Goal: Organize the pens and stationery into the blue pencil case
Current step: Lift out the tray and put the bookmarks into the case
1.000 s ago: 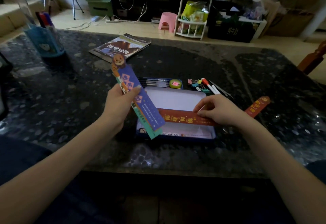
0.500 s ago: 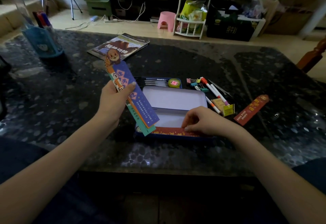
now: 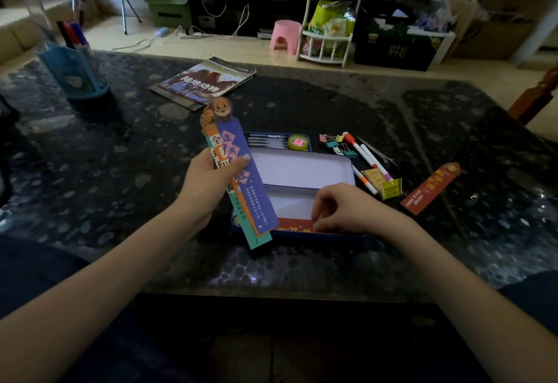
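The blue pencil case (image 3: 332, 236) lies open in the middle of the dark table, its inside pale. My left hand (image 3: 208, 185) grips a fan of long bookmarks (image 3: 241, 177) above the case's left end. My right hand (image 3: 347, 209) has its fingers curled down on a red bookmark (image 3: 294, 225) lying along the case's near wall. Pens and a small round green thing (image 3: 298, 142) sit in the far compartment. To the right lie binder clips (image 3: 335, 142), marker pens (image 3: 367, 156), an eraser (image 3: 385, 183) and another red bookmark (image 3: 431, 188).
A book (image 3: 205, 82) lies at the far centre of the table (image 3: 120, 171). A blue pen holder (image 3: 74, 73) with markers stands at the far left. A wooden chair back (image 3: 537, 95) shows at the right edge. Shelves, a pink stool and boxes sit on the floor beyond.
My right hand drew the red bookmark toward me and laid it down along the case's near wall. The left hand's bookmarks stay in place.
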